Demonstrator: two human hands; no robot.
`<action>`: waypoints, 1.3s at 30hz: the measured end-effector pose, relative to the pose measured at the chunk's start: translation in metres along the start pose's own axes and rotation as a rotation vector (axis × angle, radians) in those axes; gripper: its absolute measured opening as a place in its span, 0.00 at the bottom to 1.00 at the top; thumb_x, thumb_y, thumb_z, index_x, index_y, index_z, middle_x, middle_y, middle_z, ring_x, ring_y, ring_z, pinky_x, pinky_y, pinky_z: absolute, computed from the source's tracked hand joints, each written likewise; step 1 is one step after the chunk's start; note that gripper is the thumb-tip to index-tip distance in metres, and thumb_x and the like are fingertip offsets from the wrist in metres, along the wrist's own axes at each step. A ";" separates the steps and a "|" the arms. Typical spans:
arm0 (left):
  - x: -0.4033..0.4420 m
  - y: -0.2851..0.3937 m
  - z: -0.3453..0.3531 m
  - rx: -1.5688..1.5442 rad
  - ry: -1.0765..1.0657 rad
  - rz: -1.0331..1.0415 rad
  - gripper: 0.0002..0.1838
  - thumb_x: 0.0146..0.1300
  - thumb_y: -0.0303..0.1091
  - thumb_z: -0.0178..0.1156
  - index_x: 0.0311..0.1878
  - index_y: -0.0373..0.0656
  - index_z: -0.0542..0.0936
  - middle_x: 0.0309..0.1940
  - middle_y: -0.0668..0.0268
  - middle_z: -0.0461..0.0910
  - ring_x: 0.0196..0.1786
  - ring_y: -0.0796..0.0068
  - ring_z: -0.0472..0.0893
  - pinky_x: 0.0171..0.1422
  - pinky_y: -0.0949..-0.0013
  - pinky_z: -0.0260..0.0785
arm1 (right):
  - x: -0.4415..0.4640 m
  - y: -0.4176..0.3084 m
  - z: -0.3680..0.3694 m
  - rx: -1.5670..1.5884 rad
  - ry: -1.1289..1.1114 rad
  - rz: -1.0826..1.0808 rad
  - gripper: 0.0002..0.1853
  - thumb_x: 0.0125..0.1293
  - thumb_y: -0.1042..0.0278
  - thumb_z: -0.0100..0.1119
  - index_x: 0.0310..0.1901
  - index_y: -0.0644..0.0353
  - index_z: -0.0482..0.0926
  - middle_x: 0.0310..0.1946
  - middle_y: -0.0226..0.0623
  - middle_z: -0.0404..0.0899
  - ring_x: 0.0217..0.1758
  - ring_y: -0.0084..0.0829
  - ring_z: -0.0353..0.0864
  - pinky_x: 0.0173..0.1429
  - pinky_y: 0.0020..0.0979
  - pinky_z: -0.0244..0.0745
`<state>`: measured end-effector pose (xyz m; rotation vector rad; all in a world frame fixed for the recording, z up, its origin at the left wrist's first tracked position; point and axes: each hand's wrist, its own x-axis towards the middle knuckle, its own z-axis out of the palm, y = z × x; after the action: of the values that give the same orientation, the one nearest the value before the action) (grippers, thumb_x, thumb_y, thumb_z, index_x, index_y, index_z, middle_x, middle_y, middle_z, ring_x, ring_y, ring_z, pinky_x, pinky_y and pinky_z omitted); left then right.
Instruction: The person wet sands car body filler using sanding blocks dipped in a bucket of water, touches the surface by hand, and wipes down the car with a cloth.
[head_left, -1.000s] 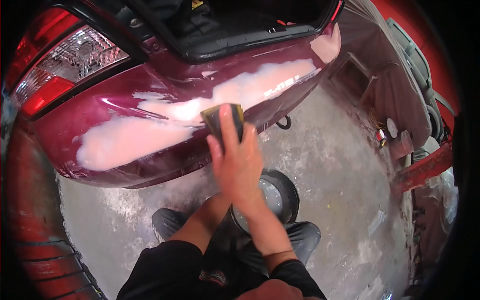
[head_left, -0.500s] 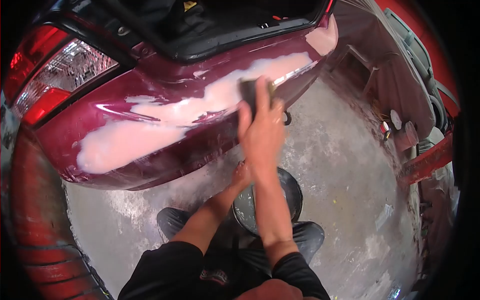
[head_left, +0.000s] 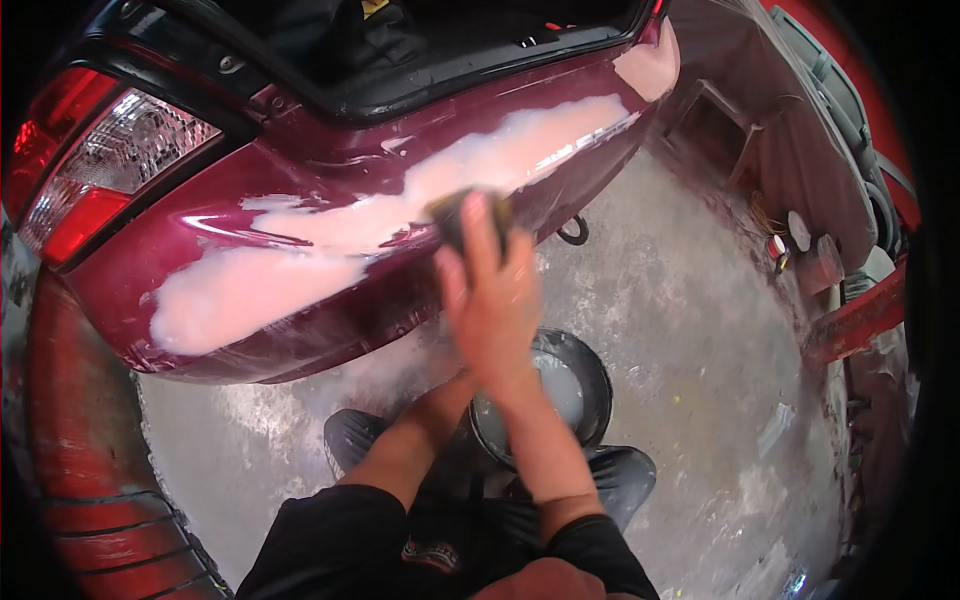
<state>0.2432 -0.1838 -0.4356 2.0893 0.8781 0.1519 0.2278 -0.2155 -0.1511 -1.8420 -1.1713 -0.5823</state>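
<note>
My right hand (head_left: 495, 300) is closed around a dark sanding block (head_left: 452, 215) with a yellowish edge, blurred by motion. The block lies against the maroon rear bumper (head_left: 330, 170), at the lower edge of its pale pink filler patch (head_left: 500, 150). My left hand is mostly hidden behind the right wrist; only its forearm (head_left: 405, 450) shows well, and its fingers cannot be made out. Below both arms stands a black bucket (head_left: 602, 385) with cloudy, whitish liquid in it, between my knees.
A tail light (head_left: 130, 140) borders the bumper at the left, and the open boot (head_left: 470, 50) lies above it. A black ring (head_left: 573, 231) hangs under the bumper. Grey concrete floor (head_left: 690, 350) spreads to the right, with small containers (head_left: 820, 265) by a draped cover.
My right hand and the sanding block have moved down and left along the filler. My left hand has slipped further behind the right wrist. More of the liquid in the bucket shows.
</note>
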 end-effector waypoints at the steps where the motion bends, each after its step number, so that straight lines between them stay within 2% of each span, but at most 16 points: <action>1: -0.002 0.000 0.001 0.006 0.001 0.003 0.42 0.66 0.55 0.71 0.74 0.39 0.71 0.67 0.41 0.76 0.70 0.37 0.75 0.74 0.44 0.69 | 0.019 0.012 -0.001 -0.001 0.055 0.083 0.37 0.72 0.61 0.71 0.80 0.48 0.70 0.55 0.59 0.76 0.54 0.62 0.82 0.54 0.52 0.81; 4: 0.001 0.004 0.000 0.010 0.001 0.003 0.41 0.66 0.54 0.71 0.74 0.39 0.71 0.66 0.41 0.76 0.69 0.37 0.75 0.74 0.44 0.70 | 0.038 0.010 -0.010 -0.025 0.000 0.249 0.37 0.72 0.63 0.70 0.81 0.49 0.69 0.55 0.60 0.75 0.54 0.63 0.81 0.55 0.53 0.79; 5: 0.005 0.004 -0.002 0.003 0.000 0.011 0.41 0.66 0.54 0.72 0.74 0.39 0.71 0.66 0.42 0.76 0.69 0.37 0.75 0.73 0.44 0.70 | 0.017 -0.006 -0.007 0.017 0.005 0.218 0.38 0.71 0.63 0.71 0.81 0.49 0.69 0.55 0.60 0.76 0.54 0.63 0.81 0.56 0.54 0.79; 6: 0.005 0.004 -0.001 0.006 0.005 0.009 0.40 0.66 0.54 0.72 0.73 0.40 0.71 0.66 0.42 0.77 0.69 0.37 0.76 0.73 0.44 0.70 | -0.006 -0.027 -0.010 0.044 -0.121 0.160 0.40 0.70 0.64 0.72 0.82 0.49 0.68 0.55 0.61 0.76 0.54 0.65 0.80 0.56 0.55 0.78; 10: 0.005 0.003 0.002 0.024 0.019 0.006 0.39 0.66 0.53 0.72 0.73 0.40 0.72 0.65 0.42 0.77 0.68 0.37 0.76 0.72 0.44 0.71 | 0.000 0.006 0.003 0.085 0.020 -0.016 0.42 0.69 0.64 0.74 0.82 0.51 0.66 0.55 0.61 0.76 0.52 0.66 0.80 0.55 0.55 0.79; 13: 0.004 0.006 0.003 0.040 0.028 0.002 0.38 0.66 0.52 0.72 0.72 0.40 0.72 0.64 0.42 0.78 0.67 0.38 0.77 0.71 0.45 0.72 | 0.029 0.026 0.006 0.032 0.163 0.185 0.41 0.70 0.64 0.73 0.82 0.52 0.67 0.56 0.63 0.77 0.52 0.65 0.81 0.53 0.56 0.80; 15: 0.006 0.005 -0.001 0.049 0.041 0.005 0.38 0.66 0.52 0.72 0.72 0.40 0.72 0.63 0.42 0.78 0.67 0.38 0.77 0.71 0.45 0.72 | -0.008 -0.015 -0.002 0.034 -0.020 0.115 0.39 0.71 0.64 0.71 0.82 0.53 0.66 0.56 0.64 0.77 0.53 0.65 0.81 0.54 0.54 0.80; 17: 0.003 0.003 0.002 0.067 0.052 -0.001 0.37 0.66 0.52 0.72 0.72 0.40 0.72 0.63 0.42 0.78 0.66 0.38 0.78 0.70 0.45 0.72 | -0.027 -0.021 -0.002 0.028 -0.076 0.043 0.38 0.72 0.64 0.70 0.82 0.53 0.66 0.57 0.64 0.77 0.53 0.65 0.81 0.55 0.54 0.80; 19: 0.004 0.003 0.003 0.091 0.068 0.000 0.37 0.66 0.51 0.72 0.71 0.40 0.72 0.62 0.42 0.79 0.66 0.38 0.78 0.70 0.45 0.73 | -0.019 0.000 0.004 0.024 0.025 -0.048 0.37 0.73 0.64 0.69 0.82 0.53 0.67 0.57 0.64 0.77 0.54 0.65 0.81 0.56 0.53 0.80; 23: 0.003 0.006 0.003 0.146 0.098 -0.015 0.36 0.67 0.50 0.72 0.71 0.41 0.73 0.61 0.43 0.79 0.65 0.38 0.79 0.69 0.45 0.74 | 0.027 0.027 0.003 0.020 0.133 0.276 0.38 0.72 0.61 0.70 0.81 0.51 0.68 0.58 0.62 0.77 0.52 0.64 0.82 0.56 0.54 0.80; 27: -0.004 -0.001 0.005 0.169 0.124 -0.026 0.35 0.67 0.49 0.72 0.70 0.41 0.73 0.60 0.43 0.80 0.64 0.39 0.79 0.68 0.45 0.74 | -0.042 -0.030 0.003 -0.011 -0.031 -0.015 0.37 0.72 0.62 0.71 0.80 0.51 0.70 0.54 0.59 0.77 0.51 0.62 0.83 0.52 0.52 0.81; 28: 0.000 0.000 0.005 0.175 0.132 -0.019 0.34 0.67 0.49 0.72 0.70 0.41 0.73 0.60 0.43 0.80 0.64 0.39 0.80 0.68 0.46 0.75 | -0.034 -0.017 0.006 0.028 0.025 -0.056 0.39 0.70 0.62 0.74 0.80 0.51 0.70 0.52 0.58 0.76 0.49 0.60 0.82 0.51 0.52 0.80; 32: 0.003 0.003 0.005 0.197 0.154 -0.017 0.33 0.67 0.48 0.72 0.69 0.41 0.73 0.59 0.43 0.80 0.63 0.39 0.80 0.67 0.46 0.75 | 0.023 0.027 0.012 0.083 0.167 0.223 0.42 0.67 0.61 0.77 0.81 0.49 0.69 0.53 0.59 0.76 0.48 0.60 0.81 0.51 0.53 0.80; 35: 0.002 0.001 0.005 0.210 0.168 -0.015 0.33 0.67 0.47 0.72 0.68 0.42 0.74 0.58 0.43 0.81 0.62 0.39 0.81 0.66 0.46 0.76 | -0.012 -0.006 0.003 0.114 -0.017 0.129 0.41 0.69 0.63 0.75 0.82 0.50 0.68 0.55 0.61 0.76 0.50 0.62 0.81 0.52 0.53 0.80; 36: 0.000 0.000 0.005 0.214 0.171 -0.016 0.32 0.67 0.47 0.72 0.68 0.42 0.74 0.58 0.44 0.81 0.62 0.39 0.81 0.65 0.46 0.76 | -0.031 -0.023 0.009 0.050 0.056 -0.021 0.41 0.69 0.62 0.75 0.82 0.50 0.68 0.57 0.64 0.76 0.52 0.64 0.81 0.54 0.53 0.80; 39: 0.006 0.000 0.008 0.232 0.192 -0.007 0.32 0.67 0.47 0.72 0.68 0.42 0.74 0.57 0.44 0.81 0.61 0.39 0.82 0.65 0.46 0.77 | -0.019 0.016 0.016 0.114 0.101 -0.062 0.39 0.70 0.62 0.73 0.81 0.50 0.69 0.58 0.66 0.76 0.53 0.65 0.81 0.55 0.53 0.80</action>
<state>0.2504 -0.1854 -0.4415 2.3154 1.0603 0.2614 0.2332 -0.2146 -0.1800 -1.6666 -1.1730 -0.6234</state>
